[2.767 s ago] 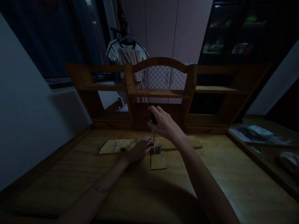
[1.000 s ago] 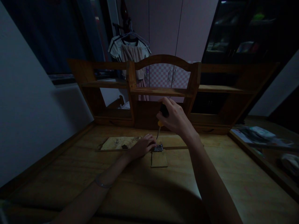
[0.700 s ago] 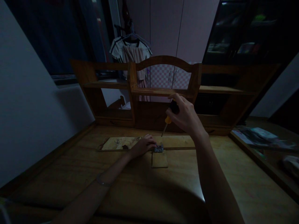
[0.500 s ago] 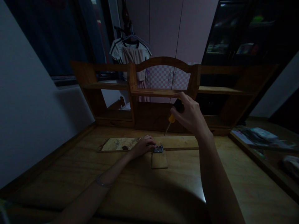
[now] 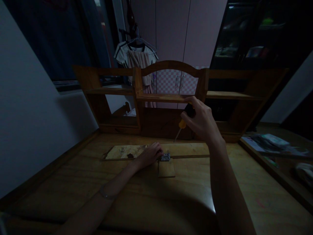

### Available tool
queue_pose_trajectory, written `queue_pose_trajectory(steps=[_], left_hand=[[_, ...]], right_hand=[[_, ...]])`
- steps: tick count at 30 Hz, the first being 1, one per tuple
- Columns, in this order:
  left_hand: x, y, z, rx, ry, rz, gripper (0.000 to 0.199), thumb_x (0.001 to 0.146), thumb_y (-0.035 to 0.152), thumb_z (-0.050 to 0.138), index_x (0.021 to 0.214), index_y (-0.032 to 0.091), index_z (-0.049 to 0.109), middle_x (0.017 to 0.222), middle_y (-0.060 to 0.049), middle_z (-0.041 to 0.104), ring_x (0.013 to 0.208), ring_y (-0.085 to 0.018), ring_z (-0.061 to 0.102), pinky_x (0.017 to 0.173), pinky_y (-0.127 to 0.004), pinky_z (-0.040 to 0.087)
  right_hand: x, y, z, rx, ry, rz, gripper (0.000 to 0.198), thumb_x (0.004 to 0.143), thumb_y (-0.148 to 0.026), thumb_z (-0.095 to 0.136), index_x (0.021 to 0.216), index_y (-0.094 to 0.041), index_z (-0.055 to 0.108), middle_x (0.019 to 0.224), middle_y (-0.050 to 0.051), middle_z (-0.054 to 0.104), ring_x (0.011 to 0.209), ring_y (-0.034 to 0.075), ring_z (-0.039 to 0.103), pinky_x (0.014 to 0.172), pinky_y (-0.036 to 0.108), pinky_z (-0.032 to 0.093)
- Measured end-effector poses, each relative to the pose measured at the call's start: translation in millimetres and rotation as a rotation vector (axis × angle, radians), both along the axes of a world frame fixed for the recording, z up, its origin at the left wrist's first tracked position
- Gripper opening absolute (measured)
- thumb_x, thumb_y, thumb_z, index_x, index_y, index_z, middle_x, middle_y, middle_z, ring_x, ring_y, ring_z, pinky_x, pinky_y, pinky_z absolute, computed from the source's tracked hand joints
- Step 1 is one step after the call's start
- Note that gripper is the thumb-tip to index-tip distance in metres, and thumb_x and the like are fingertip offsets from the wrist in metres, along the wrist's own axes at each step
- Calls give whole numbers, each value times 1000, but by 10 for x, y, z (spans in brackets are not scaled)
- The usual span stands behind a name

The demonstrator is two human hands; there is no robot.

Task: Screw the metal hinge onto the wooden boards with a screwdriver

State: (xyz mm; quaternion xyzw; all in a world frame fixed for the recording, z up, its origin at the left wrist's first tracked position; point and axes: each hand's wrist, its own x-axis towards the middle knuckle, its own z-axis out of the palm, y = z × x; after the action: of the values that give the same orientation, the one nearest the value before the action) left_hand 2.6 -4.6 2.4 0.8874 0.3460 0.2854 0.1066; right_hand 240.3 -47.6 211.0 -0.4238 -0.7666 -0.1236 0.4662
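My right hand [image 5: 201, 119] is closed round the yellow-and-black handle of a screwdriver [image 5: 182, 124]. Its thin shaft slants down to the left, the tip in the air above the long board. My left hand [image 5: 152, 153] lies on a long, thin wooden board [image 5: 190, 150], fingers curled in against the left end of a small metal hinge [image 5: 165, 157]. The hinge sits where the long board meets a small square wooden piece [image 5: 166, 168]. The fingertips are partly hidden, so any small part between them does not show.
Everything lies on a wooden desk top [image 5: 122, 195]. A wooden shelf unit [image 5: 168, 97] stands along its back edge. To the right, past a raised wooden edge [image 5: 274, 173], are papers [image 5: 276, 141] and a roll of tape [image 5: 304, 173]. The room is dim.
My right hand and the screwdriver have shifted slightly to the right, with the tip still raised. My left hand stays by the hinge. The view has moved a little.
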Motion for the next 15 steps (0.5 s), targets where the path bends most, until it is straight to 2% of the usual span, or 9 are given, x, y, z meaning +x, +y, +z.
queue_pose_trajectory(steps=[15], left_hand=[[-24,17,-12,24,-37,-13,12,93,30,61,91,19,60,95,-3,59,92,-18,54,78,-30,42]], right_hand=[[40,34,-1,16,9,-8,29,83,-22,55,112,-21,57,98,7,64,82,22,59,75,35,43]])
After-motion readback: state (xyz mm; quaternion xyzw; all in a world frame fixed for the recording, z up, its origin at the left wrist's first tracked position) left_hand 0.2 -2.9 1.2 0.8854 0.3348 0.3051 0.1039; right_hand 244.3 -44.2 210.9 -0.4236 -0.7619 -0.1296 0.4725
